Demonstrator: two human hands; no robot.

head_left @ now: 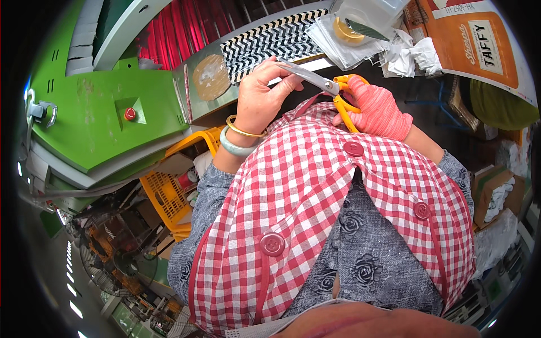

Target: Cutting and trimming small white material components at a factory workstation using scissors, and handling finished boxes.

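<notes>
The hands are just beside each other: the bare left hand point(264, 93) has its fingers at the blade tip of a pair of scissors point(313, 77), though whether they pinch it cannot be told, while the right hand point(378, 107), in a pink knitted covering, is wrapped around the handles. Well left of the hands stands a green machine point(93, 127) with a red button point(130, 114). Just beyond the left hand, a round brown disc point(211, 77) lies on the table point(217, 108), next to black-and-white zigzag strips point(270, 45). The scissors span the gap between the hands, silver-bladed, with a round pivot and looped orange handles. Beyond the right hand, to its right, an orange-and-white package point(451, 34) carries pale script, a cream panel of bold dark lettering and dark characters along its upper edge.
</notes>
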